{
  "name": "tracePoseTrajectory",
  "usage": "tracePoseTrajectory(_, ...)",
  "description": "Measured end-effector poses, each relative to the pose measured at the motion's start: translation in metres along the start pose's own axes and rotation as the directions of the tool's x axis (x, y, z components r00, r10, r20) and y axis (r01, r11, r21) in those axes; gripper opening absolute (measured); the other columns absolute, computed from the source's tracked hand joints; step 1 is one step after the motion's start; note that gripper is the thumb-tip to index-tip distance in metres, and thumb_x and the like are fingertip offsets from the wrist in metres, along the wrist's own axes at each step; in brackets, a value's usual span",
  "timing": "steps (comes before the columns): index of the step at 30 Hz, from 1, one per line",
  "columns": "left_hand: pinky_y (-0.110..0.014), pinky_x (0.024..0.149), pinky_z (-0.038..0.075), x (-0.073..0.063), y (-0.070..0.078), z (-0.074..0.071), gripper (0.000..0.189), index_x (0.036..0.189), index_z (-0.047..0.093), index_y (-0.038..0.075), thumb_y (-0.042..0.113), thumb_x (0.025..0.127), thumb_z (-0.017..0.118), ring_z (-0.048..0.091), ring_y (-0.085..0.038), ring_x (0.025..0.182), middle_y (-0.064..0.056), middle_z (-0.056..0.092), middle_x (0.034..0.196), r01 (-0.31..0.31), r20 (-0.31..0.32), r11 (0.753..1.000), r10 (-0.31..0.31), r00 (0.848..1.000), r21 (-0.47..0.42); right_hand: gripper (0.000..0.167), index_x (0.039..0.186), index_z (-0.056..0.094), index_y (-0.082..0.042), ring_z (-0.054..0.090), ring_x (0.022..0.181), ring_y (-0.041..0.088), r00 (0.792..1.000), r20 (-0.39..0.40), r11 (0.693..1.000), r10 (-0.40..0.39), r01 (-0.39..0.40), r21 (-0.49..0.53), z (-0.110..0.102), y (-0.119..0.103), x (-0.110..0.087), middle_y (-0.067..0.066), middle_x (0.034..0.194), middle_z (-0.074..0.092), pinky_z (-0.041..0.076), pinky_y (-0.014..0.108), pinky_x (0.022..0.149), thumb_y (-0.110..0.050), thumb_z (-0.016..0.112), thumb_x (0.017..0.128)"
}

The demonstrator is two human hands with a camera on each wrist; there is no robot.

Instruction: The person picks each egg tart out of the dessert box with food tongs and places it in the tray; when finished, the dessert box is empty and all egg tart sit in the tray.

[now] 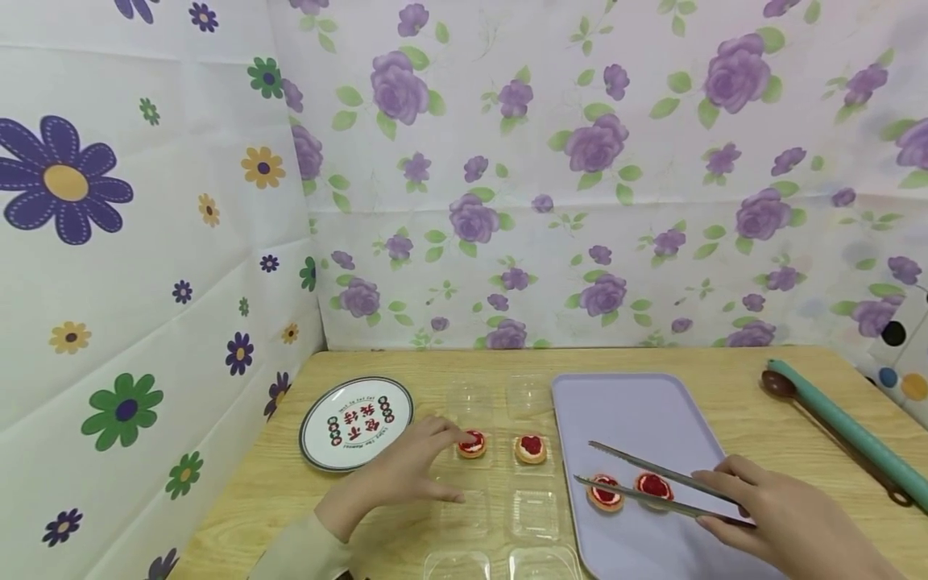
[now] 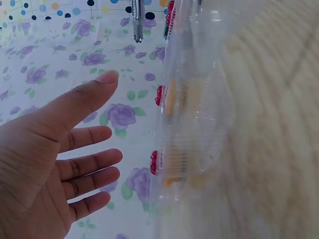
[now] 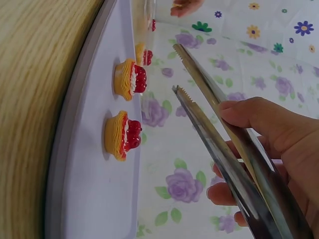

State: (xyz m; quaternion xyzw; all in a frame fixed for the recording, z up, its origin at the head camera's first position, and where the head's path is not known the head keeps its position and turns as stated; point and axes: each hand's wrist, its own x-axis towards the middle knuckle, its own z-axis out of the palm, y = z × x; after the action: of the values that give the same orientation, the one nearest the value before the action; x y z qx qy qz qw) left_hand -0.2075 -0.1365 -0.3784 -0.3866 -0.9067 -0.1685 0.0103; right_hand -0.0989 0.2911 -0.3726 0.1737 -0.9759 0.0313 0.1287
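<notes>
My left hand (image 1: 409, 463) hovers over the left column of a clear plastic compartment container (image 1: 535, 515); its fingers are loosely extended with nothing in them. In the head view its fingertips overlap a red-topped tart (image 1: 474, 445), while the left wrist view shows the hand (image 2: 65, 164) apart from the container. Another tart (image 1: 531, 449) sits in the neighbouring compartment. My right hand (image 1: 779, 503) grips metal tongs (image 3: 219, 154), whose serrated tips are spread and empty. Below the tongs, two tarts (image 3: 130, 79) stand on the lilac tray (image 1: 616, 403).
At the back left lies a round white plate (image 1: 319, 431) with red lettering. To the right of the tray are a brown spoon (image 1: 779, 384) and a long teal-green utensil (image 1: 848, 419). Floral cloth (image 1: 464, 266) hangs behind the wooden table, with another along its left side.
</notes>
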Motion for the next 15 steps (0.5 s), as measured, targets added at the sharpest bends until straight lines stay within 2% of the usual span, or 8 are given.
tracePoseTrajectory(3, -0.042, 0.100, 0.045, 0.011, 0.002, -0.002, 0.068, 0.131, 0.057, 0.016, 0.045, 0.073, 0.080, 0.051, -0.019, 0.115, -0.001, 0.058, 0.122, -0.016, -0.006, 0.999, 0.016, 1.000, 0.040, 0.035, 0.102, 0.073, -0.022, 0.031, 0.055, -0.010, 0.992, -0.099, 0.997, -0.073, 0.074, 0.005, 0.000, -0.001, 0.007, -0.014, 0.088, 0.054, 0.032, 0.015, 0.047, -0.045, 0.076, 0.076)
tracePoseTrajectory(5, -0.045, 0.100, 0.044, 0.019, 0.005, -0.004, 0.068, 0.130, 0.057, 0.016, 0.044, 0.073, 0.080, 0.052, -0.021, 0.116, -0.001, 0.059, 0.122, -0.019, -0.006, 0.999, 0.020, 1.000, 0.045, 0.034, 0.100, 0.073, -0.020, 0.030, 0.057, -0.012, 0.974, -0.184, 0.991, -0.129, 0.132, 0.003, 0.001, 0.000, 0.012, -0.015, 0.086, 0.055, 0.032, 0.014, 0.047, -0.040, 0.079, 0.073)
tracePoseTrajectory(7, -0.045, 0.098, 0.044, 0.026, 0.007, -0.005, 0.067, 0.130, 0.058, 0.016, 0.044, 0.073, 0.080, 0.052, -0.021, 0.115, -0.002, 0.059, 0.122, -0.019, 0.001, 0.998, 0.019, 1.000, 0.062, 0.033, 0.099, 0.073, -0.020, 0.031, 0.059, -0.012, 0.962, -0.218, 0.986, -0.163, 0.167, -0.002, 0.001, 0.002, 0.017, -0.016, 0.086, 0.056, 0.032, 0.014, 0.048, -0.038, 0.081, 0.071)
tracePoseTrajectory(9, -0.045, 0.098, 0.045, 0.033, 0.009, -0.006, 0.067, 0.130, 0.057, 0.016, 0.044, 0.074, 0.080, 0.052, -0.022, 0.116, -0.003, 0.059, 0.122, -0.019, 0.016, 0.997, 0.018, 1.000, 0.070, 0.033, 0.100, 0.073, -0.021, 0.032, 0.060, -0.012, 0.962, -0.213, 0.985, -0.172, 0.174, -0.008, 0.000, 0.001, 0.022, -0.016, 0.087, 0.056, 0.033, 0.015, 0.049, -0.037, 0.081, 0.072)
tracePoseTrajectory(15, -0.048, 0.104, 0.042, 0.050, 0.008, -0.004, 0.063, 0.131, 0.057, 0.015, 0.041, 0.077, 0.078, 0.051, -0.026, 0.119, -0.006, 0.058, 0.124, -0.016, 0.042, 0.998, 0.014, 0.999, 0.064, 0.035, 0.104, 0.072, -0.021, 0.035, 0.059, -0.005, 0.978, -0.145, 0.988, -0.152, 0.145, -0.057, -0.004, -0.004, 0.037, -0.013, 0.089, 0.058, 0.036, 0.018, 0.052, -0.036, 0.079, 0.074)
